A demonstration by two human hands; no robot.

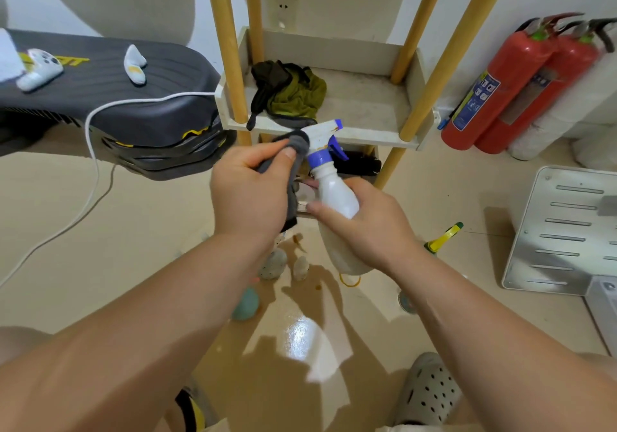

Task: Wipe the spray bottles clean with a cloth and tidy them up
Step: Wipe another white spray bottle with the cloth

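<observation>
left hand [248, 194]: I see it clamped round a grey cloth [293, 146], thumb pinning it to the sprayer head.
grey cloth: bunched, touching the back of the nozzle top.
spray bottle [335, 191]: white with blue collar and trigger, tilted, held in the air before the shelf [367, 133].
right hand [370, 228]: fingers wrapped round the bottle's body.
green rag [297, 93]: lying on the shelf.
yellow sprayer [445, 236]: low, just beside my right wrist.
fire extinguishers [494, 91]: far right, by the wall.

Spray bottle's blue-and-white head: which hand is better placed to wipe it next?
Left. The left hand grips the grey cloth at the spray head; the right hand grips the bottle body.
</observation>
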